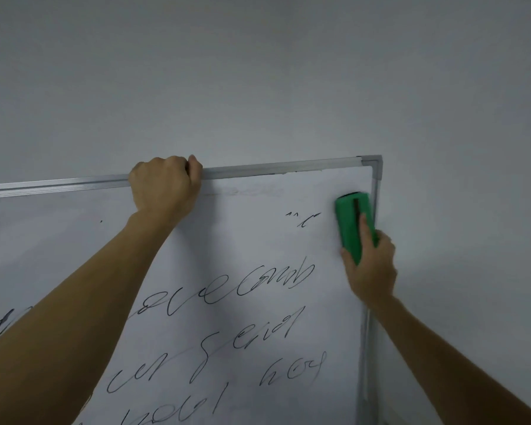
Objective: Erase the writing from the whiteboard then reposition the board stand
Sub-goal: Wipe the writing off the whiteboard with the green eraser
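Right hand [369, 268] grips the light green eraser [354, 227] at right of frame, flat on the slick whiteboard [258, 240]; left hand [166, 187] clamps its stiff top rail, probably the steadiest hold.

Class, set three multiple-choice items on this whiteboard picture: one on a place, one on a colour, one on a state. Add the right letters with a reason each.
1. Where on the whiteboard is the eraser?
A near its top right corner
B at its middle
C at its top left corner

2. What colour is the eraser?
A blue
B green
C red

3. What is the left hand doing?
A hanging free
B gripping the top frame rail
C holding a pen

Answers:
1 A, it sits just below that corner, by the right edge.
2 B, its body is plainly green.
3 B, the fingers curl over the rail.
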